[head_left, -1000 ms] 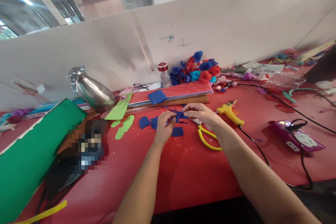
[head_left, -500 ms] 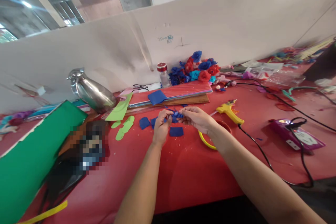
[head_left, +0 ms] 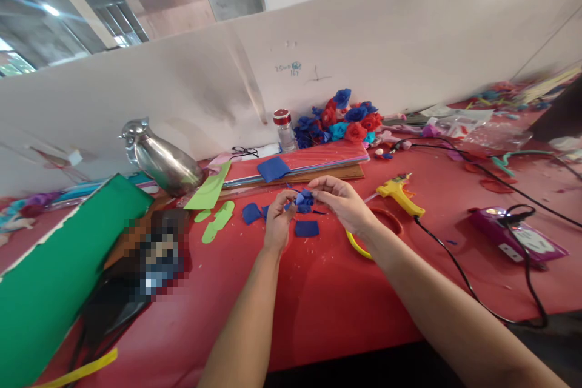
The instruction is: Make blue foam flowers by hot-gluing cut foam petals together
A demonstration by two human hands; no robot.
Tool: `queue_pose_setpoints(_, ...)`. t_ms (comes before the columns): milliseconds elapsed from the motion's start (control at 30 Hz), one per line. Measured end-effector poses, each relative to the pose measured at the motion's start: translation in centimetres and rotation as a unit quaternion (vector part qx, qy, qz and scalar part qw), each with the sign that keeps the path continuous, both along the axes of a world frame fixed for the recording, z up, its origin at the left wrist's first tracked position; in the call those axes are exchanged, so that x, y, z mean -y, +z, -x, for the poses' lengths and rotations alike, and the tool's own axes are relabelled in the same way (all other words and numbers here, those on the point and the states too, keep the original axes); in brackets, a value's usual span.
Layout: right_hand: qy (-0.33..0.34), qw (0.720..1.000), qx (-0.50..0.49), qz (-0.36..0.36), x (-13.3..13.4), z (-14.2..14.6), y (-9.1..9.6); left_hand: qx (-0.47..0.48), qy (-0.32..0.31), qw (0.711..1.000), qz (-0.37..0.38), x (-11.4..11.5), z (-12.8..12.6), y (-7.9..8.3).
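Between my hands is a small blue paper flower [head_left: 304, 197], partly covered by fingers. My left hand [head_left: 279, 218] pinches its left side with thumb and forefinger. On the other side my right hand [head_left: 341, 201] has its fingertips closed at the flower's right edge. Just below them a blue square piece [head_left: 307, 228] lies flat on the red table [head_left: 318, 297]. More blue petal pieces [head_left: 251, 213] lie left of my left hand, and several green leaf cutouts [head_left: 222, 216] are farther left.
A yellow glue gun [head_left: 398, 195] with a black cord and a yellow ring [head_left: 359, 247] lie right of my hands. Behind stand a stack of coloured sheets [head_left: 318, 157], a jar [head_left: 284, 130], finished flowers [head_left: 354, 118] and a steel jug [head_left: 159, 154]. A purple power strip [head_left: 518, 233] sits far right.
My right hand's fingers have shifted slightly up, and more of the blue flower shows between my hands. My left hand stays in nearly the same place.
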State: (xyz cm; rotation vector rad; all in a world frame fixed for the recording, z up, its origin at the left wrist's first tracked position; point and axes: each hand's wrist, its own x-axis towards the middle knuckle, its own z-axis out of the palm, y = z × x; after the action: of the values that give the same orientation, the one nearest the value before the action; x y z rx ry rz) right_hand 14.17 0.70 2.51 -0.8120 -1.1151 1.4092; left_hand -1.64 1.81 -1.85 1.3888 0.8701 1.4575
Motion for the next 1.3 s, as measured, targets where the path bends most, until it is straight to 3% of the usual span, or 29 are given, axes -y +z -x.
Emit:
queue_pose_setpoints(200,-0.04,0.998,0.009,-0.038,0.2,0.4,0.1,0.064,-0.018,0.997,0.046,0.4,-0.6,0.5)
queue_pose_setpoints(767,0.036,0.999,-0.011,0.008,0.0,0.6,-0.5,0.161,-0.028,0.982,0.092,0.4,-1.4,0.6)
queue_pose_setpoints(933,0.04,0.997,-0.034,0.054,0.0,0.5,-0.5,0.141,-0.023,0.985,0.094,0.4,-1.4,0.4)
queue_pose_setpoints(1300,-0.053,0.996,0.01,0.072,-0.6,0.7,-1.2,0.029,-0.018,0.994,0.108,0.4,-1.4,-0.3)
